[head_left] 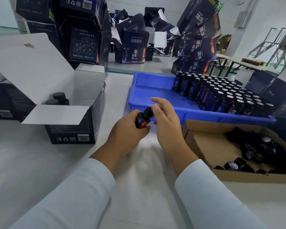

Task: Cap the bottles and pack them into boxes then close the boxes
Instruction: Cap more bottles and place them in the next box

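My left hand (130,129) grips a small dark bottle (141,120) with a blue and orange label, tilted toward the right. My right hand (165,119) pinches the black cap (148,111) on the bottle's neck between thumb and fingers, with the forefinger raised. To the left stands an open dark box (69,129) with white flaps; two capped bottles (59,98) stand inside it. A blue tray (149,90) behind my hands holds several uncapped bottles (224,95) on its right side.
A shallow cardboard box (210,142) at the right holds loose black caps (253,151). Stacks of dark printed cartons (82,38) rise at the back left and back right (198,45). Metal frames and a folding table stand far right.
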